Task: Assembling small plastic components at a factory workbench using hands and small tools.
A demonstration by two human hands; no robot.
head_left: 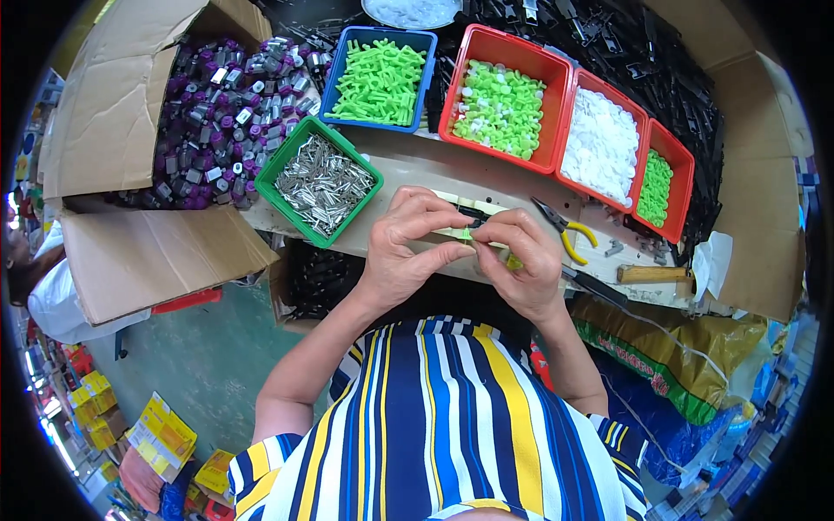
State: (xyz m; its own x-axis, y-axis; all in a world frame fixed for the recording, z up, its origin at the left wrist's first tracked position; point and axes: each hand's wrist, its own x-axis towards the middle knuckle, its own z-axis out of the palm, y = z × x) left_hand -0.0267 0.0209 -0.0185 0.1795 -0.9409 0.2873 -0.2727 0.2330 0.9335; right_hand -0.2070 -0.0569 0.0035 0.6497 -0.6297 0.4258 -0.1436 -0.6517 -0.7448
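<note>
My left hand (401, 247) and my right hand (524, 259) meet over the near edge of the bench, thumbs and forefingers pinched together. Between the fingertips shows a small bright green plastic piece (466, 234); both hands grip it, and the fingers hide most of its shape. Just behind the fingertips lies a black part (473, 212) on a pale strip-like block (447, 199); whether the fingers touch it I cannot tell. Pliers with yellow handles (575, 243) lie beside my right hand. Closest to my left hand is a green bin (261, 184) of small silver metal pins.
Behind stand a blue bin (323, 102) of green sticks and red bins (556, 130) of green and white pieces. Cardboard boxes hold purple-and-grey parts (230, 122) and black parts (660, 82). A wooden-handled tool (651, 274) and a dark tool with a cord (595, 285) lie right.
</note>
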